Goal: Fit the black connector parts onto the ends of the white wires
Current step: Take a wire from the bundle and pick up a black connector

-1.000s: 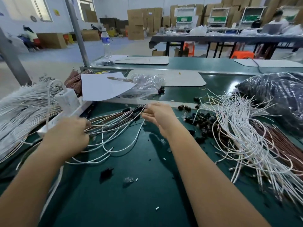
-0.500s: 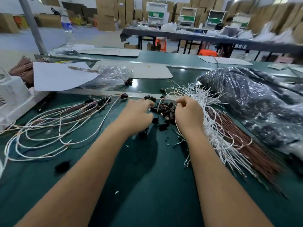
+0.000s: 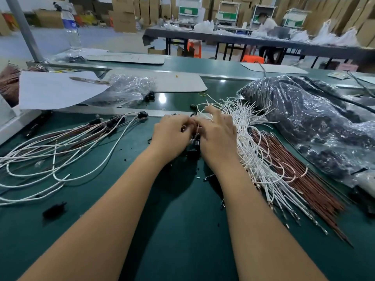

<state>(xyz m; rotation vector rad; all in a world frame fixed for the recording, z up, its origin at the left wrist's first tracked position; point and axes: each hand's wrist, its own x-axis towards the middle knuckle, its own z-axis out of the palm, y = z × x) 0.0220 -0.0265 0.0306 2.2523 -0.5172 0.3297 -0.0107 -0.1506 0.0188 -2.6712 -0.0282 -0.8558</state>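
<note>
We've got both hands together mid-bench on the dark green work mat [image 3: 182, 230]. Left hand [image 3: 171, 136] has its fingers curled in toward the right one, prob pinching something small, but we can't tell what bc the knuckles hide it. Right hand [image 3: 217, 136] has the index finger stretched out forward over the loose bundle of thin white wires [image 3: 249, 138]; thumb side looks pinched on one white strand running between the two hands, tho it's blurry.

The small black plastic connector parts [image 3: 193, 148] sit in a little pile right under and between the hands, mostly covered. The white bundle fans out just right of the right hand, w/ a bunch of reddish-brown wires [image 3: 300, 183] lying beside it. Further right is a big clear plastic bag of dark parts [image 3: 316, 122]. Off to the left are the white and brown wires already fitted w/ black ends [image 3: 67, 142], and one stray black piece [image 3: 53, 209] lies near us.
</note>
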